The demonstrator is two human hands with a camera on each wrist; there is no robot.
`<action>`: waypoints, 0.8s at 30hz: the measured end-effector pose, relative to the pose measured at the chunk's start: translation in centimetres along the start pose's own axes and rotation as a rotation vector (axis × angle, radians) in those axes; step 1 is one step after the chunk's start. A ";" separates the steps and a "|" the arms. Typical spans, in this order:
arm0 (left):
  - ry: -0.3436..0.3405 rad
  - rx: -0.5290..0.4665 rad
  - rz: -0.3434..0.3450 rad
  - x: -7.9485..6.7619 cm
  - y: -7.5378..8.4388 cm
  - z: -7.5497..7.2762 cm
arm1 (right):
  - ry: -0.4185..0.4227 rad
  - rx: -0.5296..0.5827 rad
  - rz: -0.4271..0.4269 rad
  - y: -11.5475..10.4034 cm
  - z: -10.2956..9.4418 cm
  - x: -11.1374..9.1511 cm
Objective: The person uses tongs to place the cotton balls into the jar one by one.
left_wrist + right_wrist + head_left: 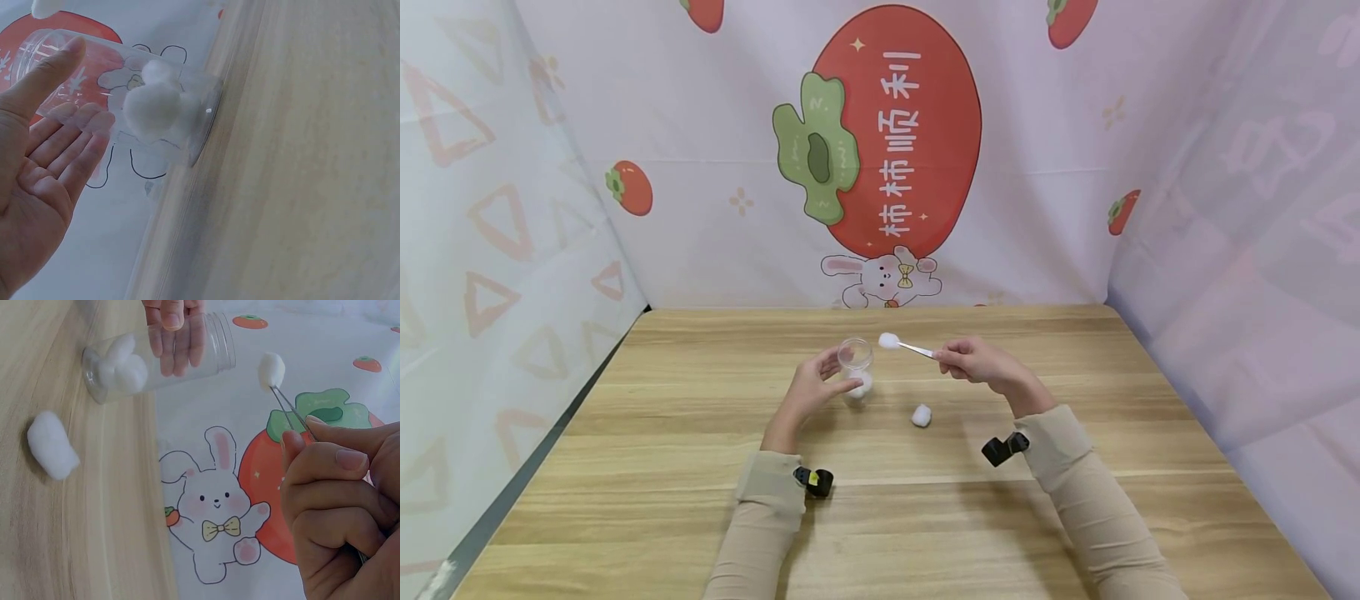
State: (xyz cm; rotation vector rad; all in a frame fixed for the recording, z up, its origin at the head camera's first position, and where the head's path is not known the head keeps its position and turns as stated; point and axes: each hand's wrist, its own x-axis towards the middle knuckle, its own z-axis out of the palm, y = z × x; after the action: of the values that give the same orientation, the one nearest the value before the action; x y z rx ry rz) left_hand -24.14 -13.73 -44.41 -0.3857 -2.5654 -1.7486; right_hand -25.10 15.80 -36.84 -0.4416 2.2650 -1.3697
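Observation:
A clear jar stands uncapped on the table with several white cotton balls at its bottom. My left hand holds the jar's side, thumb on the near face and fingers behind. To the right, my right hand grips metal tweezers. Pinched in their tips is a cotton ball, raised just right of the jar's mouth and apart from it. Another cotton ball lies on the table, right of the jar and nearer to me.
The wooden table ends at a printed backdrop with persimmons and a rabbit. Hanging cloth walls flank it on both sides. A small black camera is strapped at each wrist.

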 end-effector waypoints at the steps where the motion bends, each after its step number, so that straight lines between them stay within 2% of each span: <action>1: 0.001 0.002 0.005 0.0 0.0 0.0 | -0.004 -0.001 0.000 -0.1 0.1 0.1; 4: -0.003 -0.004 -0.007 0.0 0.0 0.0 | -0.016 -0.002 0.002 -0.3 0.5 0.4; 9: -0.024 -0.026 -0.068 0.2 0.0 0.0 | -0.029 -0.002 0.003 -0.7 0.9 0.7; 24: -0.029 -0.044 -0.078 0.3 0.0 -0.1 | -0.050 0.003 0.000 -1.6 1.8 1.7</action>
State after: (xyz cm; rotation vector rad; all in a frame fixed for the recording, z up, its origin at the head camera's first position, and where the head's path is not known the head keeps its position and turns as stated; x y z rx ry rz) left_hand -24.47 -13.76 -44.30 -0.3194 -2.5998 -1.8404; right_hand -25.52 12.85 -36.51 -0.4700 2.2222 -1.3476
